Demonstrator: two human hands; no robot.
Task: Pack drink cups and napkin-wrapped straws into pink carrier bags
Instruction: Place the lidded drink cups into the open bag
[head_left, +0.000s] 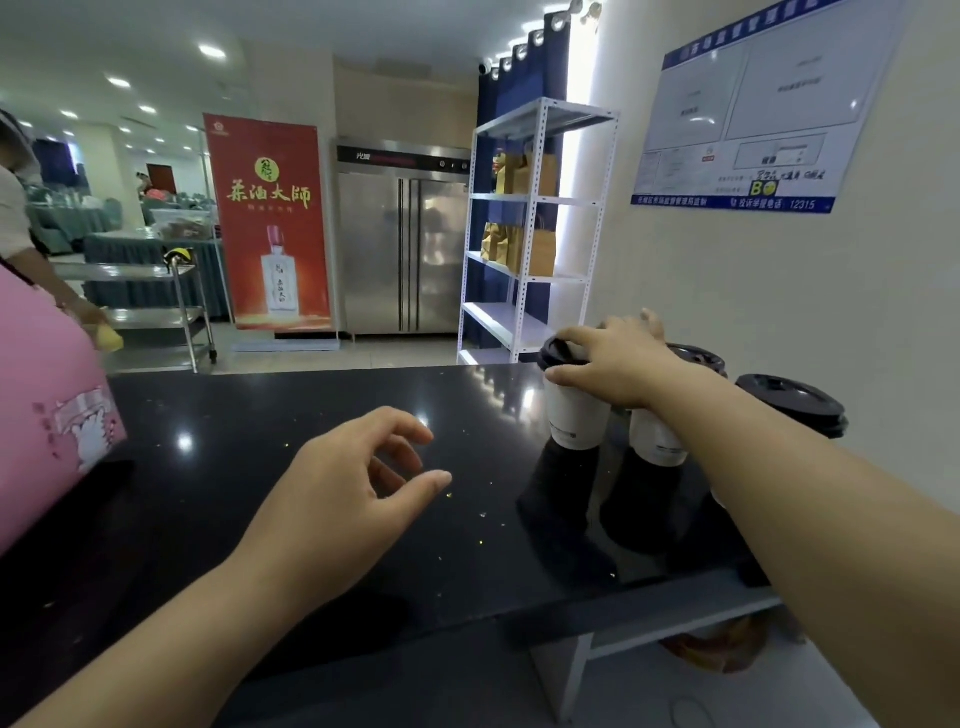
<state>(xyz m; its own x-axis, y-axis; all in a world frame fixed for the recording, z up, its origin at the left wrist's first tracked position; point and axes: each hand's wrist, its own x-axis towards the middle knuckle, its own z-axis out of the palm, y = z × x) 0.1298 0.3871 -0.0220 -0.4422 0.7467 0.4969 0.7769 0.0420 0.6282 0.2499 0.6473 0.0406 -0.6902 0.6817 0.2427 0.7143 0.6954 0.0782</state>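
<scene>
**Reaching for the first cup on the black counter**

Standing at the far left edge, a pink carrier bag (49, 415) rests on the black counter (260, 519). Over the bare middle of the counter the left hand (353, 478) hovers, fingers loosely curled and parted, holding nothing. Further right, the right hand (618, 364) closes around the black lid of the nearest white cup (574, 415). Two more lidded cups stand just beside it, one (657, 441) partly hidden behind the forearm, the other (792, 402) nearest the wall.

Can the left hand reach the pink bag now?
Probably yes: the left hand is open and empty over the counter, and nothing lies between it and the pink bag.
</scene>
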